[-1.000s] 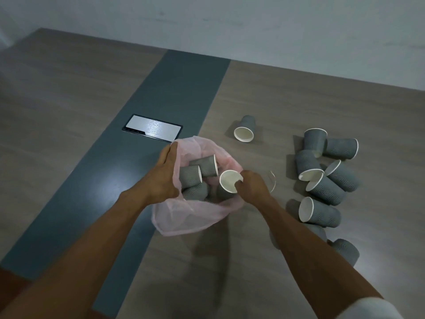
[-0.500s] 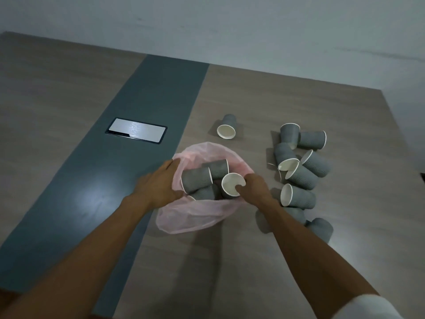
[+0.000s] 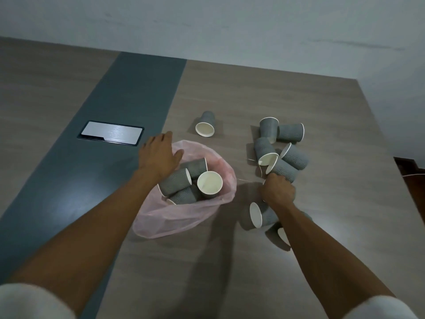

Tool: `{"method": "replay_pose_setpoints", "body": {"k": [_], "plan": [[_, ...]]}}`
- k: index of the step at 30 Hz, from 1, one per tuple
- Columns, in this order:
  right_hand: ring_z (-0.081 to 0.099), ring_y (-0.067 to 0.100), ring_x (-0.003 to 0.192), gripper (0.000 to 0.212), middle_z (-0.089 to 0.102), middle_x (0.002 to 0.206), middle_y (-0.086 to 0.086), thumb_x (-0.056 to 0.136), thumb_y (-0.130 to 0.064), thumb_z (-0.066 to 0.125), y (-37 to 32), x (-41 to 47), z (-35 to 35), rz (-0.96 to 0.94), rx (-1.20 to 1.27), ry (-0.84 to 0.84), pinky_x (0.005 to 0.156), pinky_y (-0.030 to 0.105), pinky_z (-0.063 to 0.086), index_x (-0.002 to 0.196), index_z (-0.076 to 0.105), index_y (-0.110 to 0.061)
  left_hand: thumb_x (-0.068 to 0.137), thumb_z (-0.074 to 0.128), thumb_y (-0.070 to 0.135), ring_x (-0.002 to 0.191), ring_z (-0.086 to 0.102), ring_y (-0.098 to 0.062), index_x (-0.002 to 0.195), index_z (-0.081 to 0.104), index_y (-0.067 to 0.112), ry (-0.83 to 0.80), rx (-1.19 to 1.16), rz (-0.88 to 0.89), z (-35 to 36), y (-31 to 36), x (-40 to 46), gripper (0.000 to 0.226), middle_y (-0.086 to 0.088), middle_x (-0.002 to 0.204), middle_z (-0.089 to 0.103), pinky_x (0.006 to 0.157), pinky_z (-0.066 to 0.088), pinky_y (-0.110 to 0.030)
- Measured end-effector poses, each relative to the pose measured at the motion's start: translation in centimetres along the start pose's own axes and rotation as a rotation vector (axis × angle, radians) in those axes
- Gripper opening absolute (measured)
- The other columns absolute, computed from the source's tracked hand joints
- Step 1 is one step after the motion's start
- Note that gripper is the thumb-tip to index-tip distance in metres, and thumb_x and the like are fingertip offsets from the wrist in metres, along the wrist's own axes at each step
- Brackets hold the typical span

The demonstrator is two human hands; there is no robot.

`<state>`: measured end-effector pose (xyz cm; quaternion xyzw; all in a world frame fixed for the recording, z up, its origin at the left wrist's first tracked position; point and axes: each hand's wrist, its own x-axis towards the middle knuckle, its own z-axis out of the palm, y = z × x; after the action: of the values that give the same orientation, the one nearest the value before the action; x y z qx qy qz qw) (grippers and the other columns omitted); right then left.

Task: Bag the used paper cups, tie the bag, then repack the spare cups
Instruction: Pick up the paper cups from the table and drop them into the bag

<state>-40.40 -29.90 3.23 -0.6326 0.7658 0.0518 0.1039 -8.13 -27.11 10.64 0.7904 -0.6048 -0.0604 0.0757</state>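
Note:
A pink plastic bag [image 3: 184, 217] lies open on the table with several grey ripple paper cups [image 3: 176, 185] inside; one of them [image 3: 209, 183] shows its white inside. My left hand [image 3: 158, 155] hovers flat over the bag's far left rim, fingers spread, holding nothing. My right hand [image 3: 278, 192] is at the pile of loose cups [image 3: 285, 155] to the right of the bag. Its fingers are curled down around a cup that is mostly hidden beneath it. Another cup [image 3: 256, 215] lies just below that hand.
One cup [image 3: 205, 127] lies alone beyond the bag. A metal cable hatch [image 3: 111, 134] sits in the dark blue strip [image 3: 128, 93] on the left. The table's right edge [image 3: 391, 157] runs close behind the pile, and a wall stands behind the table.
My right hand let go of the white-mouthed cup in the bag and moved right to the pile. My left hand came off the bag's rim and opened out. The view shifted.

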Motion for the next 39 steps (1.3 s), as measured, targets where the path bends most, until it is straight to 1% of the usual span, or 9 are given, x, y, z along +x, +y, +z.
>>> {"method": "replay_pose_setpoints", "body": {"k": [6, 9, 13, 19, 22, 28, 33, 36, 39], "plan": [[0.07, 0.037, 0.097, 0.023, 0.073, 0.106, 0.015, 0.092, -0.016, 0.055, 0.4, 0.7, -3.1, -0.118, -0.056, 0.085, 0.077, 0.036, 0.051, 0.108, 0.07, -0.007, 0.091, 0.054, 0.013, 0.094, 0.066, -0.036, 0.099, 0.074, 0.02, -0.04, -0.116, -0.074, 0.4, -0.3, 2.5, 0.023, -0.01, 0.106, 0.073, 0.077, 0.053, -0.038], [0.067, 0.039, 0.092, 0.022, 0.07, 0.098, 0.016, 0.088, -0.016, 0.058, -1.5, 1.8, -6.5, -0.262, 0.276, 0.089, 0.071, 0.036, 0.047, 0.104, 0.069, -0.008, 0.09, 0.06, 0.019, 0.092, 0.068, -0.03, 0.094, 0.075, 0.024, -0.053, -0.255, -0.06, 0.6, -0.7, 2.8, 0.016, -0.004, 0.1, 0.075, 0.08, 0.056, -0.04], [0.053, 0.011, 0.057, 0.014, 0.06, 0.065, -0.006, 0.091, -0.014, 0.067, -6.6, 0.6, -6.6, -0.542, 0.835, -0.128, 0.06, 0.027, 0.041, 0.104, 0.068, -0.019, 0.09, 0.071, 0.016, 0.094, 0.068, -0.018, 0.103, 0.08, 0.015, -0.026, -0.477, -0.136, -0.1, -0.2, 3.3, 0.015, 0.001, 0.101, 0.076, 0.091, 0.053, -0.032], [0.062, 0.013, 0.046, 0.018, 0.068, 0.068, 0.005, 0.098, -0.017, 0.058, -13.0, -1.1, -1.5, -0.468, 1.053, -0.111, 0.058, 0.031, 0.053, 0.112, 0.07, -0.02, 0.082, 0.082, 0.015, 0.098, 0.069, -0.019, 0.088, 0.079, 0.024, -0.096, -0.914, -0.405, -0.9, -0.7, 5.1, 0.012, 0.002, 0.101, 0.076, 0.095, 0.055, -0.033], [0.069, 0.029, 0.063, 0.02, 0.073, 0.08, 0.015, 0.097, -0.017, 0.056, -13.8, -0.6, -0.3, -0.467, 0.881, -0.079, 0.065, 0.046, 0.057, 0.113, 0.069, -0.015, 0.079, 0.084, 0.012, 0.091, 0.069, -0.017, 0.085, 0.077, 0.022, -0.09, -0.996, -0.401, -0.8, -0.4, 5.5, 0.013, 0.002, 0.093, 0.075, 0.089, 0.056, -0.029], [0.064, 0.043, 0.082, 0.015, 0.068, 0.091, 0.019, 0.092, -0.015, 0.051, -15.3, 0.5, -1.4, -0.65, 0.347, 0.009, 0.062, 0.035, 0.042, 0.1, 0.061, -0.008, 0.086, 0.077, 0.01, 0.076, 0.058, -0.011, 0.1, 0.074, 0.005, -0.009, -0.996, -0.262, 0.0, 0.9, 6.3, 0.015, 0.001, 0.084, 0.066, 0.067, 0.049, -0.011], [0.07, 0.031, 0.08, 0.03, 0.076, 0.088, 0.009, 0.092, -0.037, 0.061, -14.6, 0.7, -2.2, -0.621, 0.644, -0.219, 0.072, 0.043, 0.058, 0.109, 0.068, -0.013, 0.093, 0.069, 0.016, 0.084, 0.059, -0.017, 0.101, 0.065, 0.009, -0.052, -0.847, -0.182, 0.8, 1.3, 6.9, 0.011, -0.006, 0.094, 0.069, 0.069, 0.046, -0.021], [0.068, 0.032, 0.073, 0.03, 0.073, 0.08, 0.01, 0.095, -0.038, 0.051, -11.6, 2.7, -2.4, -0.441, 0.746, -0.039, 0.066, 0.039, 0.054, 0.089, 0.066, -0.013, 0.093, 0.07, 0.016, 0.08, 0.056, -0.017, 0.098, 0.065, 0.01, -0.032, -0.783, -0.174, 1.0, 1.0, 7.1, 0.009, -0.012, 0.093, 0.071, 0.065, 0.043, -0.018], [0.062, 0.041, 0.103, 0.027, 0.068, 0.111, 0.021, 0.091, -0.018, 0.054, -7.3, 6.7, -2.4, -0.276, 0.385, 0.17, 0.082, 0.043, 0.044, 0.115, 0.06, -0.008, 0.092, 0.07, 0.017, 0.08, 0.055, -0.017, 0.1, 0.067, 0.009, -0.002, -0.685, -0.184, 0.8, 0.7, 7.2, 0.011, -0.012, 0.091, 0.068, 0.057, 0.038, -0.006]]}}
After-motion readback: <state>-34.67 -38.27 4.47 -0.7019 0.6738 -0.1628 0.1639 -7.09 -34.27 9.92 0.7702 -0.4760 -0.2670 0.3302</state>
